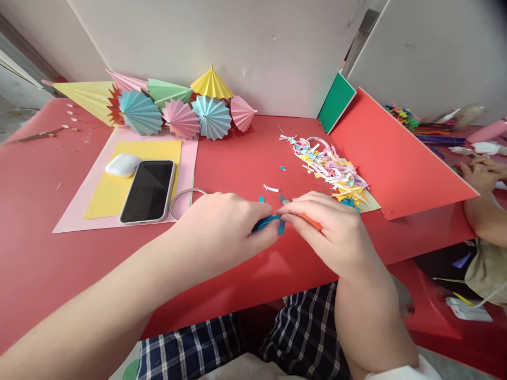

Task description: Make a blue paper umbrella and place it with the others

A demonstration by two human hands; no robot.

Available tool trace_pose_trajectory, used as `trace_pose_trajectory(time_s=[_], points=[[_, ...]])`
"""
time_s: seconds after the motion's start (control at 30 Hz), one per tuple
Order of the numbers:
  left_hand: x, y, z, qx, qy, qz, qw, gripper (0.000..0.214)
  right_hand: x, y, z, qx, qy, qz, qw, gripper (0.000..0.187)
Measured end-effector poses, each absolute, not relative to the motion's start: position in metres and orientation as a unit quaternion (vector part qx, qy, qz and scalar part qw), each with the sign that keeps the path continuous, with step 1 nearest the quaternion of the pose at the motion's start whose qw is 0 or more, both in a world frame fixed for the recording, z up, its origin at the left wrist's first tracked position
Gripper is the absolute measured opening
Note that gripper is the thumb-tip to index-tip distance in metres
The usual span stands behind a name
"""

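Observation:
My left hand (233, 221) is closed on a folded blue paper strip (262, 225), pinched between thumb and finger. Beside it, my right hand (327, 227) is closed round an orange craft knife (311, 220). Its grey blade points up and to the left, and my right fingertips meet the end of the blue paper. A small blue offcut (261, 199) and a white paper sliver (271, 188) lie just beyond my hands. A clear ring like a tape roll (180, 203), partly hidden, is behind my left hand.
Pleated paper umbrellas (181, 119) line the back wall. On pink and yellow sheets lie a phone (148, 191) and a white case (122, 165). Paper scraps (336, 171) are heaped by a red board (400, 158) and a green board (336, 103). Another person's hand (481, 174) is far right.

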State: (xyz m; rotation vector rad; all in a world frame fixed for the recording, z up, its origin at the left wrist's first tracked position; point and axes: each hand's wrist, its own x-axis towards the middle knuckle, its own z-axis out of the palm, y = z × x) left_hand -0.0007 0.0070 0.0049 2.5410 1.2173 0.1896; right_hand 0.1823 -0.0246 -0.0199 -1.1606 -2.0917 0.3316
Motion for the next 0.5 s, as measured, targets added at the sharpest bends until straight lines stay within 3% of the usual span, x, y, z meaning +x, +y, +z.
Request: trace_pose_trajectory(time_s=[0.23,0.5], points=[[-0.007,0.019,0.013,0.82,0.405,0.042,0.402,0.036,0.188,-0.018,-0.022,-0.404,-0.828,0.051,0.385,0.024],[-0.009,0.02,0.017,0.812,0.368,0.041,0.452,0.037,0.183,-0.023,-0.026,-0.368,-0.83,-0.064,0.414,0.019]])
